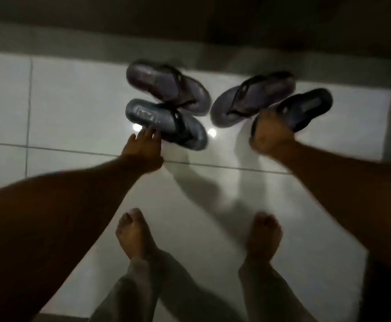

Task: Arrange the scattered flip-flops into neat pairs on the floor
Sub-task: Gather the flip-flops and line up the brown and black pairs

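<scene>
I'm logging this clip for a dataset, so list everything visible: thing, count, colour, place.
grey flip-flops: two, greyish with dark straps; one upper centre-left, the other upper centre-right, both near the wall.
dark flip-flops: two, darker; one lies just in front of the left grey one, the other at far right, in the right hand.
floor: white glossy tiles, two bright light reflections near the middle.
wall base: one grey band along the top.
left hand: one, fingers spread, touching the near dark flip-flop's edge.
right hand: one, closed on the far-right flip-flop's toe end.
bare feet: two, bottom centre.
</scene>
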